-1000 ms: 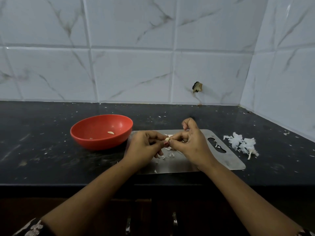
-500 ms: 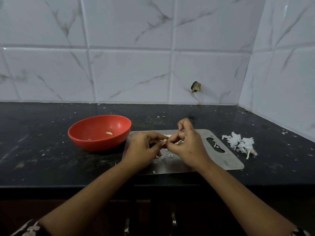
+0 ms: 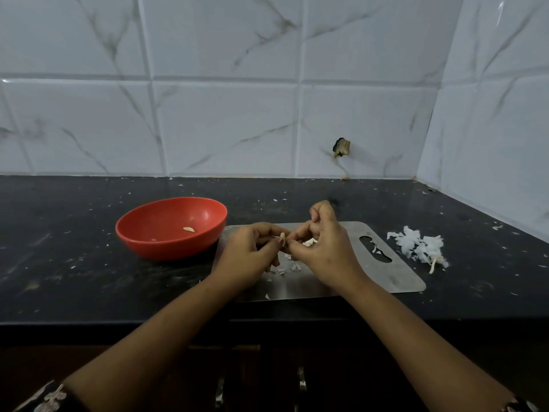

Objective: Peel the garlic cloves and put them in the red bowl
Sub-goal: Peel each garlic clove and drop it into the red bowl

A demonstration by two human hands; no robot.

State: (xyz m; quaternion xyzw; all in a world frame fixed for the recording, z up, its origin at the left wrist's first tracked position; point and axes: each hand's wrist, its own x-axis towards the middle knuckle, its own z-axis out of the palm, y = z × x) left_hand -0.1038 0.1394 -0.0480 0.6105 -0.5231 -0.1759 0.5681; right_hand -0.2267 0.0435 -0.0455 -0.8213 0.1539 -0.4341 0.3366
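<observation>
A small pale garlic clove (image 3: 282, 237) is pinched between the fingertips of my left hand (image 3: 249, 253) and my right hand (image 3: 323, 251), just above the steel cutting board (image 3: 383, 272). Both hands have curled fingers that meet at the clove. More pale garlic (image 3: 310, 242) shows under my right fingers. The red bowl (image 3: 142, 230) stands left of the board and holds one peeled clove (image 3: 189, 229). Bits of white skin (image 3: 289, 267) lie on the board below my hands.
A pile of white garlic skins (image 3: 419, 246) lies on the black counter (image 3: 59, 263) right of the board. Tiled walls close the back and the right side. The counter's front edge runs just below the board.
My hands stay together over the board and work the clove between the fingertips; the clove now shows more plainly between them. The bowl and the skins have not moved.
</observation>
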